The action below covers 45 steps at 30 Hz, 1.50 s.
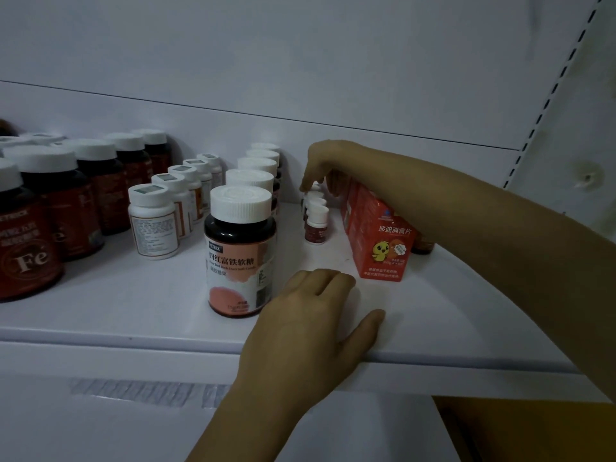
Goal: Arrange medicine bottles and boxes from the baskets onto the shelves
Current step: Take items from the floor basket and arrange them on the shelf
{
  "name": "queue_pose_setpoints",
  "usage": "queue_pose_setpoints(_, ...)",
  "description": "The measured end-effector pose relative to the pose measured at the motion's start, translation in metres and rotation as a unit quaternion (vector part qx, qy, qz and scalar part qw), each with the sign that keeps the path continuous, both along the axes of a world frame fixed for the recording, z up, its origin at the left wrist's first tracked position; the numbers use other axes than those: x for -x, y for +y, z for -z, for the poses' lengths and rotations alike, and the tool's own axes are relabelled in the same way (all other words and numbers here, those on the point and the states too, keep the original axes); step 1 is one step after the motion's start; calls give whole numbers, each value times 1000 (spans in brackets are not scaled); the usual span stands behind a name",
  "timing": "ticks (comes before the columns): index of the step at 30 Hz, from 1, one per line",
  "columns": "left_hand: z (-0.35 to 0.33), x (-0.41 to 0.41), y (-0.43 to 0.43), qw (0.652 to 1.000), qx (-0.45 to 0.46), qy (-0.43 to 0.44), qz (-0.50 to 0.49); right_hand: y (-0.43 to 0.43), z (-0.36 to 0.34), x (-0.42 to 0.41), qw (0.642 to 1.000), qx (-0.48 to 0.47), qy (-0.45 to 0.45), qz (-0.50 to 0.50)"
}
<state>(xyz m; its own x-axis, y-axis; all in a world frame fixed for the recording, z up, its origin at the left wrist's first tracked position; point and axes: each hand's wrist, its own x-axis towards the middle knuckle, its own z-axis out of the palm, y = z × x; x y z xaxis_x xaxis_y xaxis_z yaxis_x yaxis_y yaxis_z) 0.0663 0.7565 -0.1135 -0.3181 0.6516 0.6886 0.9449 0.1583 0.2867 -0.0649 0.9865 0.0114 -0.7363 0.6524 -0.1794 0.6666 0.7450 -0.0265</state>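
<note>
Left hand (pixel 310 325) on shelf (pixel 133 295), right hand (pixel 328 161) over small white-capped bottles (pixel 316 225)

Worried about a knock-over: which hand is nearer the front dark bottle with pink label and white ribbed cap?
Left. The left hand rests on the white shelf just right of the pink-labelled bottle; the right hand is farther back, over small white-capped bottles.

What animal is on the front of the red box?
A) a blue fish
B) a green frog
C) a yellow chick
C: the red box has a little yellow chick printed on its front.
</note>
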Motion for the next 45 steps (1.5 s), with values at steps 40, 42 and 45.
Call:
queue_pose_setpoints(40,-54,-61,-15,826,-321,-380,265,-120,38,-283,698,329,581,-258)
queue_pose_setpoints(42,-51,-64,-14,846,-326,-342,245,-121,40,-285,688,344,585,-259)
queue_pose_setpoints(45,-47,-68,-12,863,-326,-311,229,-121,40,-288,675,360,590,-260)
